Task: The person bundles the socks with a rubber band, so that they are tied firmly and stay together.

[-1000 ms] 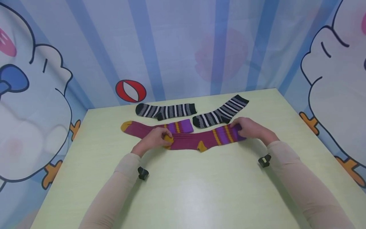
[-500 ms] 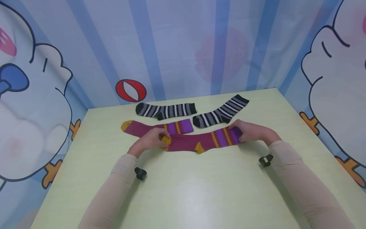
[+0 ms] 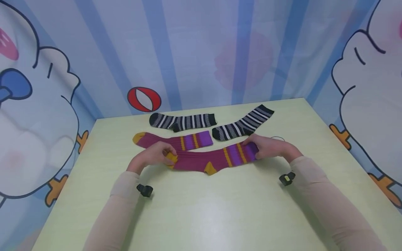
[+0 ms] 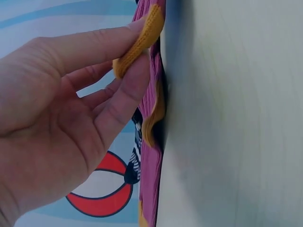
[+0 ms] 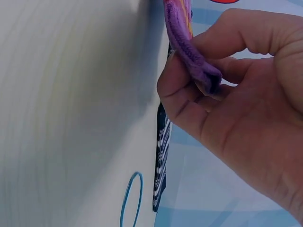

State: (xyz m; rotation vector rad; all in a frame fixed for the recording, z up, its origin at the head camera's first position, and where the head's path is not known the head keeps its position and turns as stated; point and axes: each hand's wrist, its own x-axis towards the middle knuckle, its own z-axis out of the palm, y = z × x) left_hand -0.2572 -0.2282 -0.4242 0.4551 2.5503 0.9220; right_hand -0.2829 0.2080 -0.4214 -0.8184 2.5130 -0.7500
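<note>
A maroon sock (image 3: 194,161) with a mustard heel and purple-and-yellow striped cuff stretches between both hands. My left hand (image 3: 154,153) pinches its mustard toe (image 4: 142,42) between thumb and fingers. At the other end, my right hand (image 3: 267,145) pinches the purple cuff (image 5: 191,59), whose edge shows in the right wrist view. Just behind lies a matching maroon sock (image 3: 157,140), flat on the table, toe to the left; the held sock overlaps its lower edge in the head view.
Two black-and-white striped socks lie farther back: one sock (image 3: 191,122) to the left, another sock (image 3: 242,123) angled at the right. A thin blue loop (image 5: 131,198) is on the table (image 3: 213,216) beside the right hand. A printed curtain (image 3: 201,52) stands behind.
Both hands have drawn the held maroon sock left and slightly toward the person, uncovering more of the matching sock. The thin loop now shows beside the right hand. The other socks stay put.
</note>
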